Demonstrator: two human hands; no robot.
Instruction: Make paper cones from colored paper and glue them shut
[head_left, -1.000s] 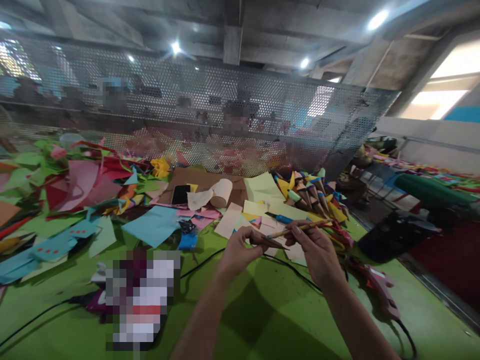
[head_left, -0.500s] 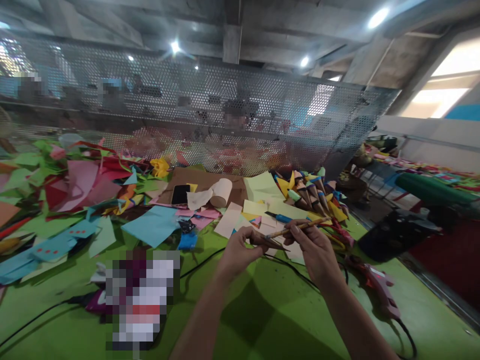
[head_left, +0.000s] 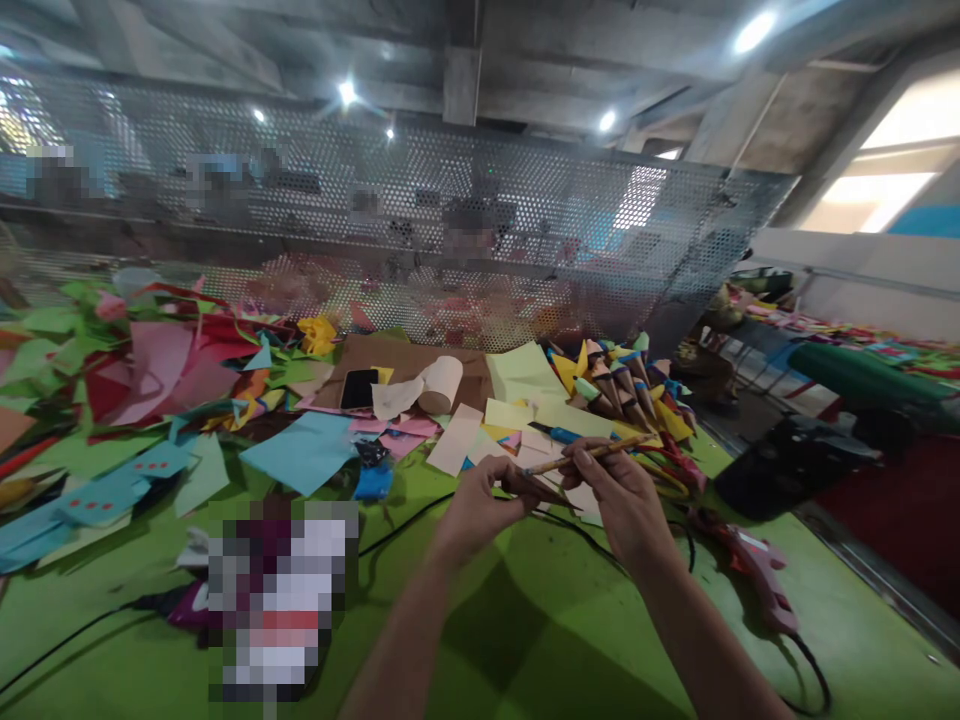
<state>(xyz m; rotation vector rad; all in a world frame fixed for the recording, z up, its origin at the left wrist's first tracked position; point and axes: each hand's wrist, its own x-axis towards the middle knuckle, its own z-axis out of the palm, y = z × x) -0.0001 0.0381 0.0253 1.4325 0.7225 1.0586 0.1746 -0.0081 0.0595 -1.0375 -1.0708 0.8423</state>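
The fingers [head_left: 501,465] of the left hand [head_left: 474,507] are gripping a pointed brown paper piece [head_left: 549,488], which is jutting out toward the right hand [head_left: 626,505]. The right fingers are pinching a thin wooden stick [head_left: 624,446], which is slanting down toward the left fingertips; whether its end is touching the paper, I cannot tell. Both things are being held above the green counter [head_left: 847,620]. Just beyond the fingers, a blue-handled tool [head_left: 564,435] is lying among pale paper sheets [head_left: 510,413]. Farther beyond the left fingers, a white paper roll [head_left: 444,386] and a smartphone [head_left: 358,390] are resting. Clustered paper cones [head_left: 622,388] are lying beyond the right fingers, and a pink glue gun [head_left: 763,572] is lying to their right. Left of the left fingers, a light-blue sheet [head_left: 300,450] is lying.
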